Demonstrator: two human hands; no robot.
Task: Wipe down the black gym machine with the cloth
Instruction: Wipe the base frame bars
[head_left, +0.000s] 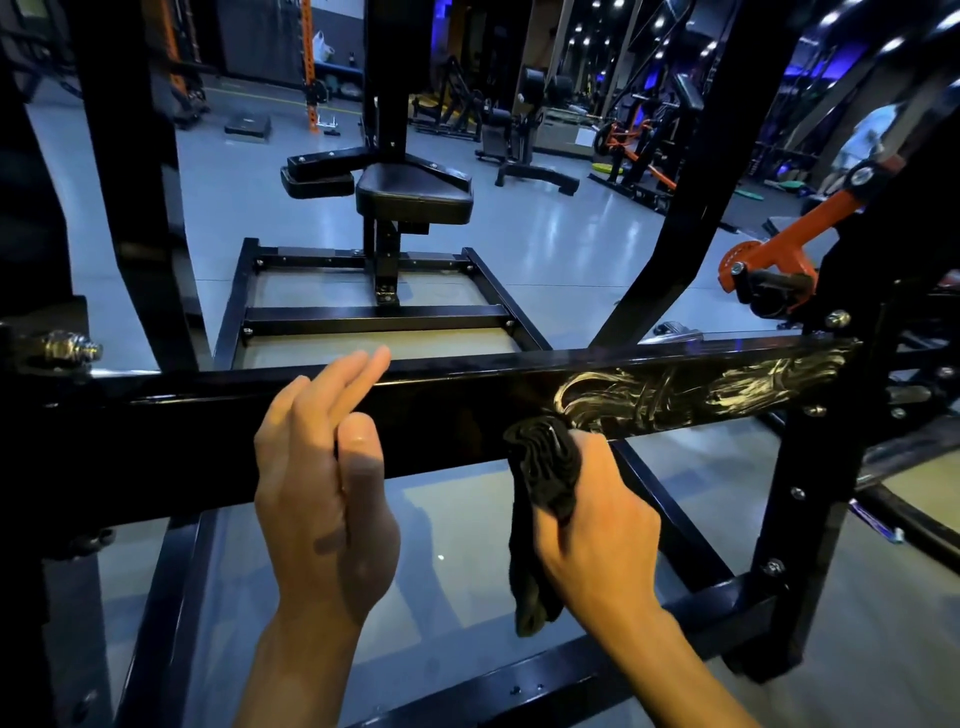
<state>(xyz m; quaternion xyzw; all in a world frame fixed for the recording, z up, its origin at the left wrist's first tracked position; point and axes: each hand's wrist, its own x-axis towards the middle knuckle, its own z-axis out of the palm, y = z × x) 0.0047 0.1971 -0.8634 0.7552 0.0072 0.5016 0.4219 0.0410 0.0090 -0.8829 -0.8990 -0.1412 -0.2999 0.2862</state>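
Note:
A wide black crossbar (171, 441) of the gym machine runs across the view in front of me. Its right part carries pale smeared streaks (675, 395). My right hand (597, 514) grips a black cloth (545, 467) and holds it against the bar's lower edge, just left of the streaks; the cloth's tail hangs down below the bar. My left hand (322, 478) lies against the bar's face with straight fingers reaching over its top edge and holds nothing.
Beyond the bar stands the machine's black seat (415, 195) on a floor frame (374, 317). Black uprights (140, 182) rise at left and right. An orange lever (779, 249) juts out at the right. Other gym machines and a person stand far back.

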